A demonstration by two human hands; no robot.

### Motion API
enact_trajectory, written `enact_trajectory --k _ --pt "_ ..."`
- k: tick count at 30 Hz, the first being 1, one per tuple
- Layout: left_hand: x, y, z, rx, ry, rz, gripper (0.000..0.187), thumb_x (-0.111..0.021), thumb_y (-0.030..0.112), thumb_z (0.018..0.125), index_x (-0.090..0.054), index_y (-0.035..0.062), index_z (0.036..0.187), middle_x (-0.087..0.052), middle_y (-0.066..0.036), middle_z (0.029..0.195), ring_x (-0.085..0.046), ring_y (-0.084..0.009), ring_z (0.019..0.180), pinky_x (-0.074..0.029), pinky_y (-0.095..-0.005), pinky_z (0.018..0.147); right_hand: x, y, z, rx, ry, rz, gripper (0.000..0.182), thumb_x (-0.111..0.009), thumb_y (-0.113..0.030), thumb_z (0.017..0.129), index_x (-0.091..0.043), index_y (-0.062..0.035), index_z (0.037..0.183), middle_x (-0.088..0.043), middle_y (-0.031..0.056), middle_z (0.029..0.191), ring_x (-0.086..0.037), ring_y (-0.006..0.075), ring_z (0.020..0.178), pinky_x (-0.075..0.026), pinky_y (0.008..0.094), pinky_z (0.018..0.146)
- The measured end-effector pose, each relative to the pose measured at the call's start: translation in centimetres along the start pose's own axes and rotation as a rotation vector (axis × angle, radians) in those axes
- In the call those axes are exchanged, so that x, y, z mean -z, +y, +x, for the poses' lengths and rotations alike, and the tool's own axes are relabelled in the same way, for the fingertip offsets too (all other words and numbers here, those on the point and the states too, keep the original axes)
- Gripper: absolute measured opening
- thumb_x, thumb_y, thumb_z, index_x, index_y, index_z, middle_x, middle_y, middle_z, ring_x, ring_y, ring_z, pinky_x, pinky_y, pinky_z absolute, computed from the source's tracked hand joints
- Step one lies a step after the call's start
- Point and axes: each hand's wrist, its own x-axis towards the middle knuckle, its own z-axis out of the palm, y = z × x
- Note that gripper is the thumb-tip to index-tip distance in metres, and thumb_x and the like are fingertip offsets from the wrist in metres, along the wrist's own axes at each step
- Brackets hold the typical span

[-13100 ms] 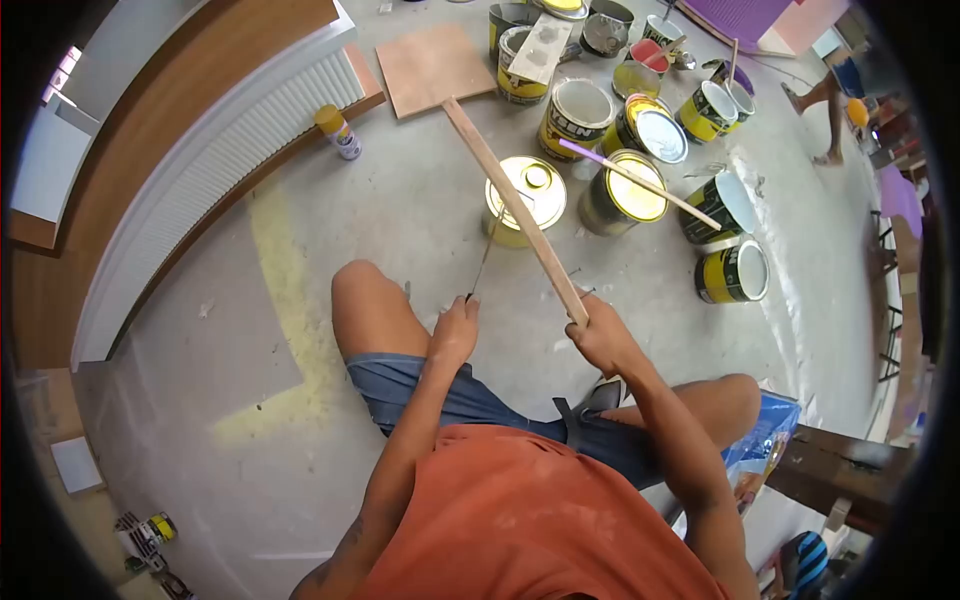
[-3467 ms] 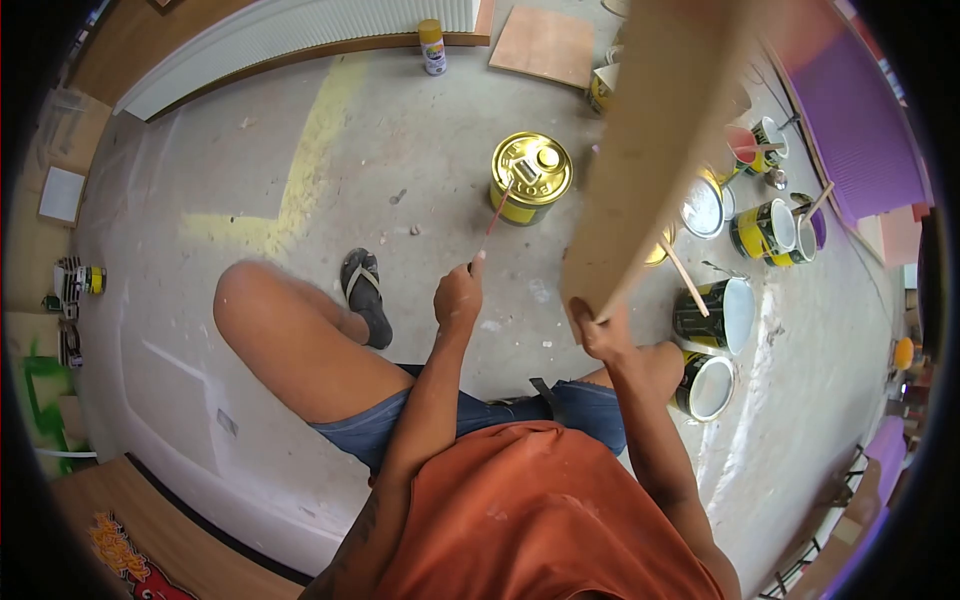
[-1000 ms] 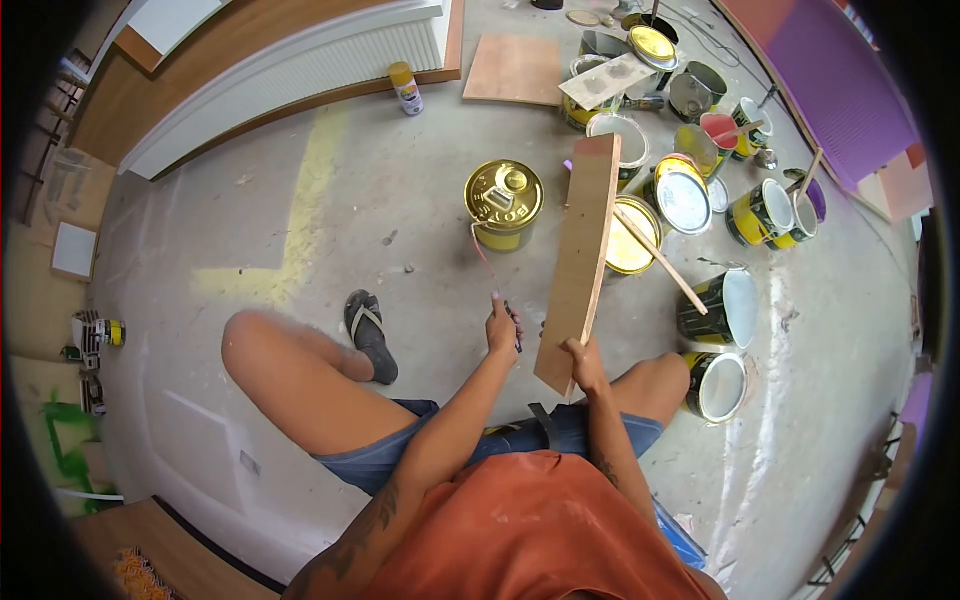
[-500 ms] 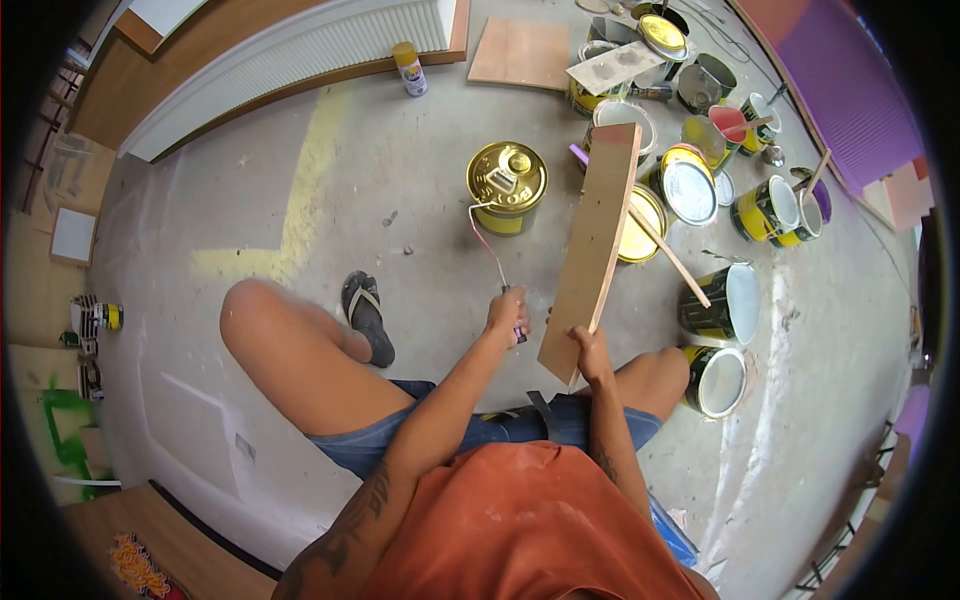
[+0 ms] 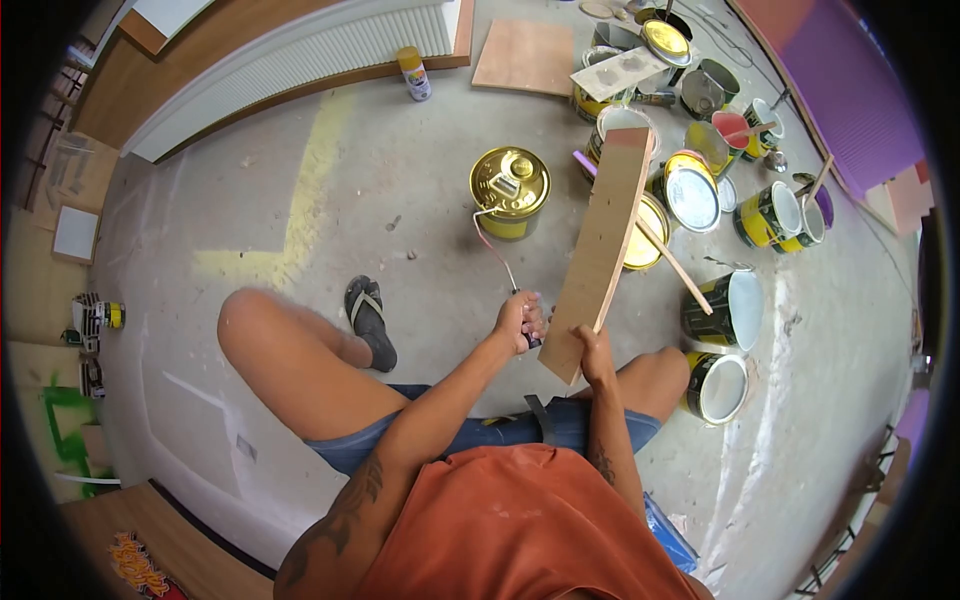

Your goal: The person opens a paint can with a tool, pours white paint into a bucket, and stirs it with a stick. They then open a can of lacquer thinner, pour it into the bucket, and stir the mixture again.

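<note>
Above grey floor (image 5: 400, 170), left grip (image 5: 521, 320) clasps seemingly bent rod (image 5: 498, 258), right grip (image 5: 594, 352) tan plank (image 5: 603, 245).

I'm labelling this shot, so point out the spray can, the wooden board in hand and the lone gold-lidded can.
Spray can (image 5: 416, 80), head view: on its body.
Wooden board (image 5: 601, 247), head view: on its broad face.
Gold-lidded can (image 5: 510, 190), head view: on its top.

Paint can (image 5: 510, 183) left of the board (image 5: 602, 245)

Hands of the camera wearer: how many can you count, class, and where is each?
2. The left hand grips a slim tool before the can; the right hand holds the board's near end.
</note>
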Motion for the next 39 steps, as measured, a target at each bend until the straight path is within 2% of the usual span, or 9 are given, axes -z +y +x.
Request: enact_trajectory --k 8,10,14,19,22,25,28,34,39 --pt "3.0 0.1 -0.6 -0.411 0.629 0.646 0.042 -0.061 0.034 0.092 -0.05 0.0075 0.061 -0.051 -0.004 0.054 -0.047 -0.0198 0.04 -0.043 -0.0394 0.046 0.4 0.3 0.3 0.008 0.011 -0.223 0.047 -0.052 -0.017 0.079 -0.062 0.0112 0.117 -0.069 0.0199 0.107 -0.065 0.0284 0.1 -0.049 0.036 0.092" --pt "6.2 0.8 0.2 -0.796 0.814 1.219 0.041 -0.062 0.035 0.093 -0.055 0.0037 0.067 -0.054 -0.006 0.058 -0.053 -0.0218 0.044 -0.045 -0.0379 0.046 0.4 0.4 0.2 0.01 0.007 -0.219 0.046 -0.054 -0.018 0.079 -0.063 0.0104 0.114 -0.069 0.0185 0.104 -0.065 0.0274 0.098 -0.049 0.0361 0.09" --pt "7.4 1.3 0.6 -0.808 0.835 1.336 0.037 -0.063 0.036 0.094 -0.061 0.0006 0.087 -0.051 -0.008 0.055 -0.052 -0.0218 0.046 -0.044 -0.0387 0.046 0.1 0.6 0.1 0.001 -0.001 -0.196 0.043 -0.056 -0.02 0.079 -0.064 0.0097 0.109 -0.069 0.0167 0.1 -0.065 0.0262 0.093 -0.05 0.0363 0.085" --pt "2.4 -0.5 -0.1 -0.304 0.555 0.498 0.047 -0.062 0.043 0.093 -0.063 -0.0032 0.082 -0.063 -0.022 0.067 -0.062 -0.0343 0.059 -0.047 -0.0469 0.06 0.6 2.0 0.5 0.017 0.008 -0.227 0.041 -0.056 -0.019 0.079 -0.064 0.0089 0.108 -0.069 0.0152 0.097 -0.063 0.0254 0.09 -0.05 0.0366 0.085" --pt "4.9 0.1 0.1 -0.777 0.877 1.26 0.047 -0.061 0.043 0.095 -0.062 -0.0006 0.076 -0.062 -0.015 0.066 -0.062 -0.0291 0.053 -0.049 -0.0423 0.052 0.7 2.2 1.0 0.022 -0.005 -0.231 0.04 -0.057 -0.019 0.079 -0.065 0.0084 0.106 -0.068 0.0149 0.096 -0.063 0.0248 0.09 -0.049 0.0367 0.084" --pt "6.7 2.9 -1.9 -0.722 0.884 1.455 0.049 -0.06 0.045 0.095 -0.063 -0.0012 0.079 -0.064 -0.018 0.068 -0.064 -0.0317 0.056 -0.049 -0.0436 0.055 0.3 1.5 0.4 0.038 0.002 -0.241 0.038 -0.057 -0.019 0.079 -0.065 0.0084 0.104 -0.068 0.0149 0.095 -0.063 0.0244 0.088 -0.049 0.0365 0.083" --pt "3.3 1.2 -1.8 -0.308 0.655 0.745 0.054 -0.056 0.046 0.096 -0.065 -0.0048 0.083 -0.068 -0.025 0.076 -0.069 -0.0375 0.071 -0.051 -0.0466 0.067 0.0 1.0 0.3 0.036 -0.001 -0.258 0.038 -0.057 -0.019 0.079 -0.065 0.0088 0.103 -0.068 0.0152 0.093 -0.063 0.0242 0.086 -0.049 0.0364 0.082" --pt "7.0 2.7 -1.7 -0.731 0.871 1.465 0.055 -0.058 0.05 0.095 -0.062 -0.0039 0.085 -0.063 -0.018 0.066 -0.063 -0.0293 0.051 -0.049 -0.0428 0.051 1.4 1.5 0.8 -0.023 -0.012 -0.356 0.037 -0.057 -0.02 0.079 -0.064 0.0097 0.101 -0.067 0.0162 0.09 -0.062 0.0237 0.083 -0.049 0.0366 0.079" --pt "3.4 5.2 -5.3 -0.318 0.731 1.14 0.059 -0.056 0.057 0.094 -0.057 0.0005 0.076 -0.057 -0.013 0.06 -0.055 -0.026 0.043 -0.044 -0.0404 0.045 1.6 2.1 0.3 0.056 0.021 -0.344 0.036 -0.058 -0.02 0.079 -0.064 0.0097 0.099 -0.066 0.0153 0.085 -0.061 0.0239 0.078 -0.05 0.0376 0.075"
